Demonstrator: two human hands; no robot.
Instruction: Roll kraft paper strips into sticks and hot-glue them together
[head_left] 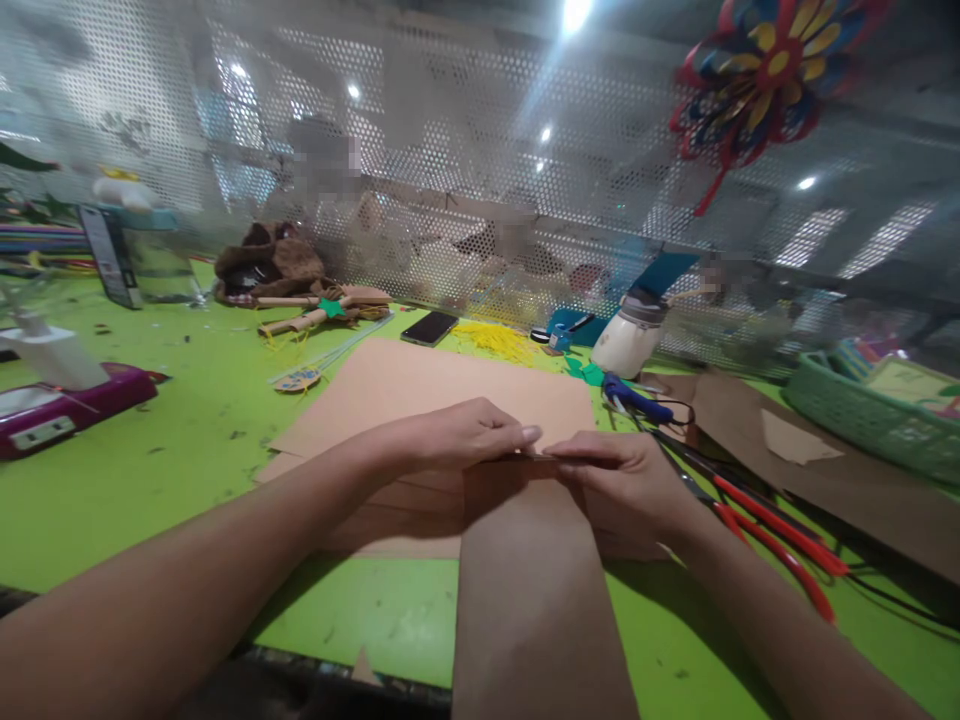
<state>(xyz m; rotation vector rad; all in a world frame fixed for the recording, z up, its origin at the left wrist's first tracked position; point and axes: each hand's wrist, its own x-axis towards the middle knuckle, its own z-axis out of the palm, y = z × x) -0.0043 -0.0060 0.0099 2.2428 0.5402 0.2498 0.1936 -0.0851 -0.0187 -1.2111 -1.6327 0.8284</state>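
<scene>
A long brown strip of paper or card (536, 600) runs from my hands down past the front edge of the table. My left hand (480, 435) pinches its far edge from the left, thumb stretched along the top. From the right, my right hand (626, 475) grips the same edge between thumb and fingers. The edge looks folded or raised where both hands meet it. Beneath my hands lie several light brown paper sheets (420, 390), stacked unevenly and partly covered by my forearms.
Red-handled scissors (780, 540) and a blue glue gun (637, 398) lie at right, near a green basket (862, 415). A phone (429, 328), yellow paper shreds (495, 340) and a white jar (628, 340) sit behind. A purple power strip (82, 405) is at left.
</scene>
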